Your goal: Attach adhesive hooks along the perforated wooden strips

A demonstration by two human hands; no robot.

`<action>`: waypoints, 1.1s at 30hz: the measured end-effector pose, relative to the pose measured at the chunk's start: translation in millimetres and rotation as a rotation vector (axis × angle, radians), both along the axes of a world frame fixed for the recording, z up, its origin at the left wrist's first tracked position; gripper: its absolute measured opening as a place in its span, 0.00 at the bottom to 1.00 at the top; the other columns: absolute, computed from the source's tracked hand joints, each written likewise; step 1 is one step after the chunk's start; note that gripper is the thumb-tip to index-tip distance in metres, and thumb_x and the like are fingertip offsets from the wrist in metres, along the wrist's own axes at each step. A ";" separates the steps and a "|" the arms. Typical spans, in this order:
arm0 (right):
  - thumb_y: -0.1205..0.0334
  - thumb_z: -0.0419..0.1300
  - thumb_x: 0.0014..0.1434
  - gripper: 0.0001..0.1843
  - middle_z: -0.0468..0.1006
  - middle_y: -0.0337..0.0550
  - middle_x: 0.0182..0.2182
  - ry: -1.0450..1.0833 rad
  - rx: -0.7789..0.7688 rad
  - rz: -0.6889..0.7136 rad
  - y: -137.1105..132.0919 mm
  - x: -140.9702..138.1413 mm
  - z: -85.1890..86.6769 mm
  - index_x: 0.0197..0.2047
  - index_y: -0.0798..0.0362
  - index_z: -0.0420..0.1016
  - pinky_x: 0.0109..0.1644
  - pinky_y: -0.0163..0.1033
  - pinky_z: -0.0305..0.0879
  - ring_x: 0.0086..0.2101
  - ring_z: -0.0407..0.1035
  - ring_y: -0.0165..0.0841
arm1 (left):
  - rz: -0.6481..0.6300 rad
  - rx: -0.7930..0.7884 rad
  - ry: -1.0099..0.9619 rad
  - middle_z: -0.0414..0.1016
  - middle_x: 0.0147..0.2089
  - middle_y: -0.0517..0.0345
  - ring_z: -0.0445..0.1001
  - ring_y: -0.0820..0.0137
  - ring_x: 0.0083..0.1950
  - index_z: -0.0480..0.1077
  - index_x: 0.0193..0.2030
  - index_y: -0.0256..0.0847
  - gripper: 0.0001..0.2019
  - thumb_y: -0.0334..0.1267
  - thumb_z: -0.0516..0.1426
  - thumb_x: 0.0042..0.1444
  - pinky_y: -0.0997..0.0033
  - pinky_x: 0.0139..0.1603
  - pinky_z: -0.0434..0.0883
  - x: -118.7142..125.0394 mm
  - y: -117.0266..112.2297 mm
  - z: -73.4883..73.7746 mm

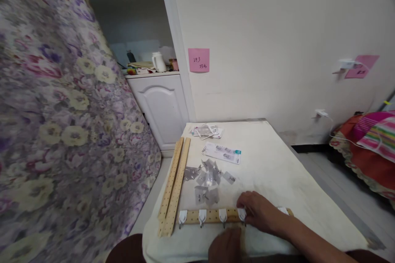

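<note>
A pegboard strip (212,216) of pale perforated wood lies across the near part of the table. White hooks (222,215) with metal prongs sit along it in a row. My right hand (261,211) is closed over the strip, its fingers gripping the white hook (241,213) fourth from the left. Another white hook (283,210) shows partly behind that wrist. My left hand (225,246) is just below the strip, near the table's front edge; it is blurred and its fingers do not show clearly.
Two perforated wooden strips (177,187) lie lengthwise on the left of the cloth-covered table (277,160). Small clear bags (210,176) with metal parts, a printed card (222,153) and packaging (206,131) lie beyond the hooks. A floral curtain (77,131) hangs at left.
</note>
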State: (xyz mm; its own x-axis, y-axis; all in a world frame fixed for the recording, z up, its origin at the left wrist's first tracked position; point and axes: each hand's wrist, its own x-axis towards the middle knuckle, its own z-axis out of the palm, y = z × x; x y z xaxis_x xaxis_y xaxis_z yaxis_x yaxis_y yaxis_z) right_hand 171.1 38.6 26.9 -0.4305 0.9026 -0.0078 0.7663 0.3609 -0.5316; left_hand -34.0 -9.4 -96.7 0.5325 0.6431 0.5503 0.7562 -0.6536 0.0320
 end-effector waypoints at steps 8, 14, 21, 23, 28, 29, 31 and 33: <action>0.71 0.57 0.43 0.17 0.74 0.40 0.36 0.014 -0.016 -0.019 0.2 0.4 -4.2 0.39 0.51 0.71 0.41 0.35 0.57 0.37 0.66 0.34 | 0.148 -0.360 0.157 0.81 0.38 0.56 0.79 0.66 0.35 0.64 0.59 0.47 0.25 0.26 0.49 0.55 0.73 0.33 0.75 19.2 3.9 22.6; 0.72 0.56 0.43 0.17 0.74 0.39 0.34 0.023 -0.021 -0.011 -0.2 -0.8 -4.1 0.38 0.51 0.71 0.40 0.35 0.57 0.35 0.66 0.33 | 0.266 -0.692 0.234 0.79 0.46 0.54 0.79 0.60 0.41 0.59 0.63 0.51 0.29 0.26 0.47 0.56 0.66 0.38 0.76 36.2 7.3 63.5; 0.73 0.57 0.42 0.19 0.75 0.37 0.32 0.131 -0.101 -0.028 4.5 8.4 -6.3 0.40 0.51 0.73 0.35 0.31 0.58 0.32 0.67 0.30 | 0.274 -0.823 0.241 0.76 0.51 0.51 0.77 0.56 0.46 0.56 0.65 0.50 0.31 0.24 0.44 0.55 0.59 0.43 0.75 39.7 8.4 85.8; 0.73 0.56 0.43 0.17 0.76 0.38 0.32 0.186 -0.118 -0.083 11.9 10.4 -11.9 0.38 0.51 0.75 0.33 0.31 0.59 0.30 0.67 0.29 | 0.275 -0.845 0.250 0.76 0.51 0.51 0.77 0.56 0.47 0.55 0.65 0.51 0.31 0.25 0.44 0.56 0.60 0.44 0.74 39.8 9.0 88.0; 0.67 0.62 0.43 0.07 0.79 0.39 0.26 0.302 -0.341 -0.166 35.1 6.4 -30.7 0.28 0.54 0.80 0.30 0.31 0.59 0.27 0.68 0.29 | 0.304 -0.890 0.295 0.76 0.51 0.51 0.77 0.55 0.47 0.54 0.66 0.51 0.30 0.25 0.44 0.56 0.57 0.45 0.74 41.5 10.7 88.7; 0.66 0.63 0.43 0.06 0.79 0.38 0.24 0.316 -0.383 -0.168 38.9 5.7 -34.2 0.27 0.54 0.80 0.29 0.31 0.60 0.26 0.69 0.29 | 0.308 -0.893 0.305 0.76 0.51 0.51 0.77 0.56 0.47 0.53 0.66 0.52 0.31 0.25 0.44 0.57 0.58 0.45 0.73 41.5 10.8 88.7; 0.66 0.65 0.41 0.06 0.79 0.38 0.22 0.335 -0.426 -0.159 45.2 5.5 -39.4 0.27 0.55 0.81 0.28 0.30 0.60 0.24 0.68 0.29 | 0.307 -0.883 0.310 0.76 0.51 0.51 0.77 0.57 0.47 0.53 0.66 0.53 0.30 0.26 0.44 0.57 0.59 0.45 0.74 41.3 10.7 88.9; 0.66 0.66 0.39 0.06 0.79 0.37 0.21 0.355 -0.464 -0.146 49.8 6.7 -42.6 0.26 0.55 0.81 0.27 0.30 0.60 0.23 0.68 0.28 | 0.299 -0.872 0.302 0.76 0.51 0.51 0.77 0.57 0.47 0.54 0.65 0.53 0.30 0.26 0.44 0.57 0.60 0.45 0.74 41.1 11.0 88.6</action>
State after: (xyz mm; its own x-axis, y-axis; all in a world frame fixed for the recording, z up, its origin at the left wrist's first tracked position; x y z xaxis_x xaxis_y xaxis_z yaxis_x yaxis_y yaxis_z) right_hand 177.9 88.4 -15.7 -0.3511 0.8891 -0.2937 0.5370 -0.0657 -0.8410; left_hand 7.0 1.6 -8.1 0.3214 0.8922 -0.3174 0.9431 -0.2716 0.1916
